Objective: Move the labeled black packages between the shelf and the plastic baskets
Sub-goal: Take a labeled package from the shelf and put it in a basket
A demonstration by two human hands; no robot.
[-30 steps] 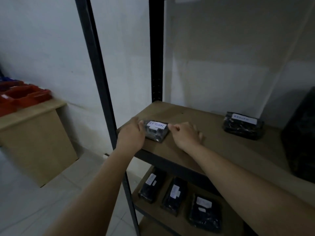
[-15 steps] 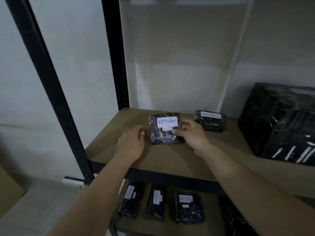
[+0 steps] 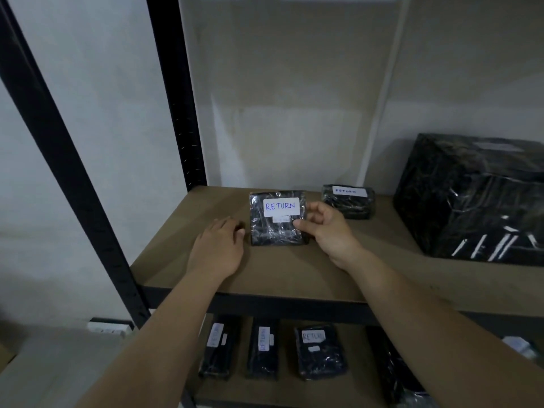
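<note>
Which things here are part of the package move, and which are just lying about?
Part of the job:
- RETURN package, pinched by the right hand
- left hand, resting on the shelf board
- second labeled package behind
- three labeled packages on the lower shelf

Just lying about:
- large black wrapped box
- power strip on the floor

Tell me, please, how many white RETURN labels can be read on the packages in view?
3: on the package the right hand pinches, on the package behind it, and on the lower-shelf package. Two lower labels are unreadable.
</note>
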